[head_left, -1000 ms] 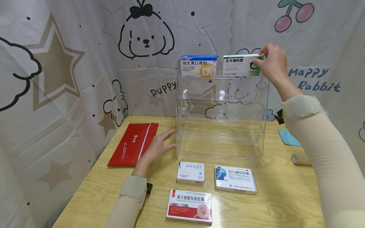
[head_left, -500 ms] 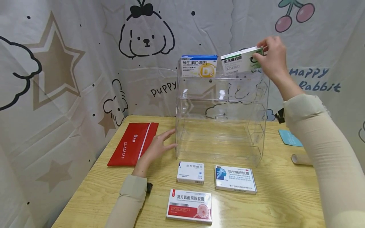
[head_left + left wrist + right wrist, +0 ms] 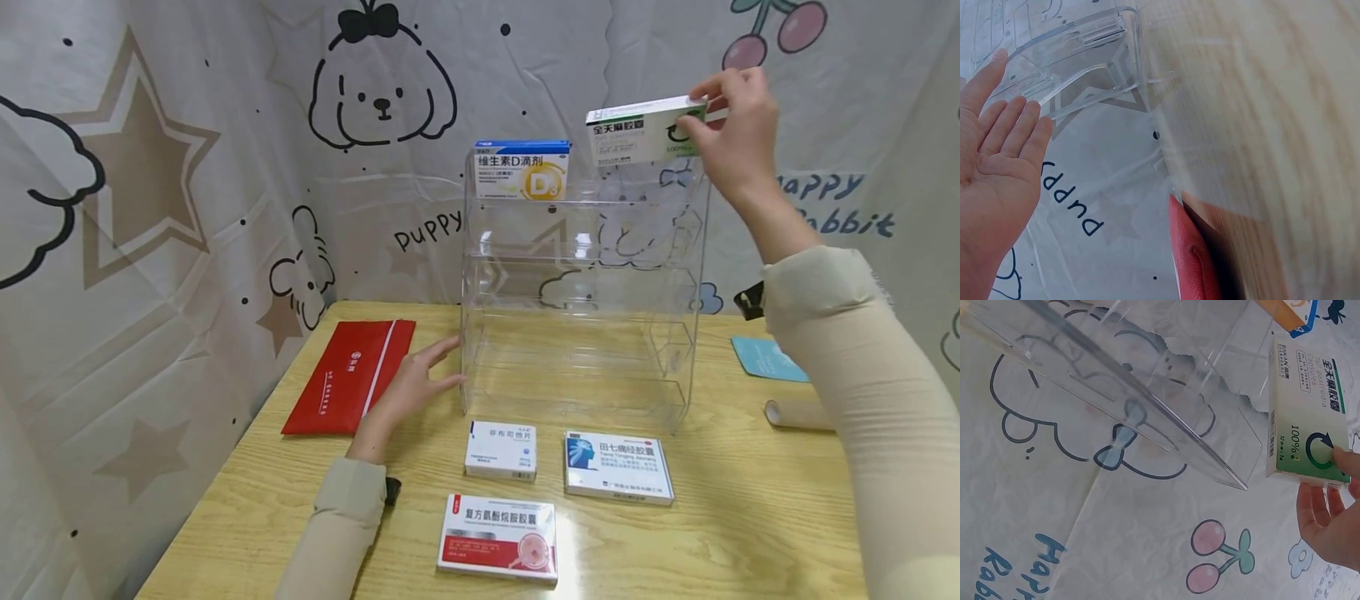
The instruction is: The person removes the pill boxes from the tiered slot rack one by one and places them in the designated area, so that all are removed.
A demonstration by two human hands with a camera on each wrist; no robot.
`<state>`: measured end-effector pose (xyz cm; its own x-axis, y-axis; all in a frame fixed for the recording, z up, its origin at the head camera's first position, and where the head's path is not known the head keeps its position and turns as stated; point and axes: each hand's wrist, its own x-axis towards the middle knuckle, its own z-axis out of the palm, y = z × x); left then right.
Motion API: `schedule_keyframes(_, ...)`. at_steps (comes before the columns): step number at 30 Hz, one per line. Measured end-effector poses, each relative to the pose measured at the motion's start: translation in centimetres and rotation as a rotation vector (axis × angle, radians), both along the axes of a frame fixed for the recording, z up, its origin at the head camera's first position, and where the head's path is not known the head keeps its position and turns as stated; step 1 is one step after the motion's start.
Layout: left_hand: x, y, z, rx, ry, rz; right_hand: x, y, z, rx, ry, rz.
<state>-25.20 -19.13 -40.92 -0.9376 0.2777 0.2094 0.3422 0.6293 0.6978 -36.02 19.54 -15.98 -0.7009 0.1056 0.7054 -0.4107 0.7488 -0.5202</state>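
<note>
My right hand [image 3: 738, 133] pinches the right end of a white and green medicine box [image 3: 630, 137], thumb on its printed front. The box hangs just above the top tier of the clear acrylic display rack [image 3: 585, 283], tilted slightly up to the right. In the right wrist view the same medicine box [image 3: 1307, 412] shows apart from the rack's side panel [image 3: 1166, 412]. A blue and white vitamin D box [image 3: 522, 173] stands on the left of the top tier. My left hand [image 3: 420, 379] is at the rack's lower left side, fingers extended; the left wrist view shows its straight fingers [image 3: 1013, 131].
Before the rack lie a small white box [image 3: 501, 450], a blue and white box [image 3: 618, 468] and a red and white box [image 3: 497, 539]. A red pouch [image 3: 348, 375] lies left. On the right are a teal packet [image 3: 768, 358] and a cardboard roll [image 3: 798, 414].
My right hand has lifted the white and green medicine box up off the rack's top tier, tilting it and shifting slightly right. My left hand has stayed at the rack's side.
</note>
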Motion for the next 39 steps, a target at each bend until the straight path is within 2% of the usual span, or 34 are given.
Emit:
schedule_keyframes(6, -0.1, 0.2, -0.1, 0.004, 0.004, -0.008, 1.7, 0.8, -0.5, 0.009, 0.029, 0.003)
schedule_keyframes(14, -0.1, 0.2, -0.1, 0.020, -0.006, -0.011, 4.3, 1.5, -2.2, 0.005, 0.016, 0.027)
schedule_keyframes(24, 0.3, 0.2, 0.0, 0.016, -0.012, 0.000, 8.2, 2.0, -5.3, 0.050, 0.098, 0.136)
schedule_keyframes(33, 0.3, 0.3, 0.1, 0.015, 0.000, -0.003, 12.0, 3.1, -8.7, 0.107, 0.125, 0.213)
schedule_keyframes(39, 0.2, 0.3, 0.2, 0.025, -0.017, -0.001, 14.2, 3.6, -11.3, 0.114, 0.140, 0.313)
